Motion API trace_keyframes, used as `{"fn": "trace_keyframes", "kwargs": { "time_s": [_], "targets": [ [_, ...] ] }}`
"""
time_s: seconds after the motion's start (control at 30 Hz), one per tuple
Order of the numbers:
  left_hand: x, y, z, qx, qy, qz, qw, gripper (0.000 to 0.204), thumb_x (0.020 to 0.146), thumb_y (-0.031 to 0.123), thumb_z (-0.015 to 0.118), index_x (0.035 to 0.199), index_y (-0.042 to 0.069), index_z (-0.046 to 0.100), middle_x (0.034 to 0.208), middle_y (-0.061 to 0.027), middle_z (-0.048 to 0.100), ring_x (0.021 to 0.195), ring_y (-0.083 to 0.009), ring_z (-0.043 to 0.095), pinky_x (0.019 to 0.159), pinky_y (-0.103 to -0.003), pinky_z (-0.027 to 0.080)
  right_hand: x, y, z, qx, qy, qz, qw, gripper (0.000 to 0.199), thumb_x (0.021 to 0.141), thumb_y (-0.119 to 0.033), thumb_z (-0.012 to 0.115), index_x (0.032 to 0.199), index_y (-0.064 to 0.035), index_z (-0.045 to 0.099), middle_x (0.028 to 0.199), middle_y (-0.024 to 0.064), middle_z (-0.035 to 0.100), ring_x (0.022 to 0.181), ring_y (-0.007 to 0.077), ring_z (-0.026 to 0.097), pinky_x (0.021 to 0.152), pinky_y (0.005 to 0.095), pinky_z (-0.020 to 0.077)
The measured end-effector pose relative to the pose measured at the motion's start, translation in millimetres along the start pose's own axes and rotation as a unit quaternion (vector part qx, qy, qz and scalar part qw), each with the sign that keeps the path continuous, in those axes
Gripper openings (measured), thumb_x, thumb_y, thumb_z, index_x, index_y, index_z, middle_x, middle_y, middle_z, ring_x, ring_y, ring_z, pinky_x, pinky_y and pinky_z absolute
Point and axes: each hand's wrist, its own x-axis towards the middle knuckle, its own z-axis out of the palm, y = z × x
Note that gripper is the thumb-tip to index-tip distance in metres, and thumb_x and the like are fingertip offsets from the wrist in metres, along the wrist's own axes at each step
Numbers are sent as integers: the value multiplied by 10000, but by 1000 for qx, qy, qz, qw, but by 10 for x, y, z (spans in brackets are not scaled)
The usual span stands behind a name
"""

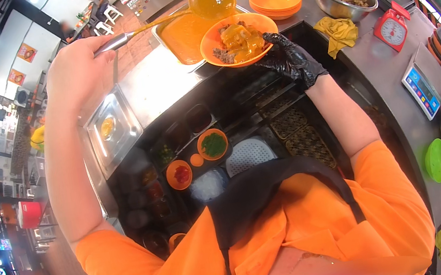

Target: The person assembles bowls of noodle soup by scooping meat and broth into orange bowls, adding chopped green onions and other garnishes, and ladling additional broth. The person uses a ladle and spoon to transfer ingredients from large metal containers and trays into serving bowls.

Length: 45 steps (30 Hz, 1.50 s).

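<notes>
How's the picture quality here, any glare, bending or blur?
Head view: strong fisheye bending, counter edges curve toward a black rim; window glare washes out the top right; steel lid reflects light; orange bowl and ladle sharp; shirt at the bottom blurred.

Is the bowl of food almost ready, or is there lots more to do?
Done: the orange bowl already holds meat with yellow sauce over it. In hand: the gloved right hand holds the bowl while the bare left hand holds a ladle of sauce above it. Left, probably: toppings, since the small bowls of red and green garnish look untouched.
</notes>
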Motion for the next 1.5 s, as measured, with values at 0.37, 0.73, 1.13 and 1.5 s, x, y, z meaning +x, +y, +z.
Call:
{"fn": "trace_keyframes", "kwargs": {
  "time_s": [0.37,0.73,1.13,1.5],
  "targets": [
    [476,31,1287,40,-76,-25,996,261,819,255,638,949,42,713,928,-138,696,900,-294,672,767,-421,535,-272,-90,173,15,15,-4,1000,359,921,-116,595,1245,18,518,1220,185,582,1115,275,598,839,396,596],
    [656,-122,1372,-71,-184,-22,980,272,797,281,653,969,83,723,955,-129,701,877,-280,673,801,-410,520,-281,-90,164,45,6,13,999,375,922,-111,595,1256,26,494,1212,180,581,1071,280,616,827,383,600],
    [358,-243,492,-171,-126,-73,974,309,797,251,669,1043,70,718,695,-61,633,632,-131,597,644,-306,476,-12,-20,18,35,-21,19,999,368,893,-140,647,1210,13,538,1159,188,606,1038,279,630,827,390,599],
    [-150,163,119,20,20,-14,999,307,827,243,658,1127,182,686,957,-61,670,859,-257,644,770,-356,496,122,-15,36,13,-18,4,1000,411,889,-115,646,1244,39,508,1174,202,592,1034,290,635,824,382,608]
  ]
}}
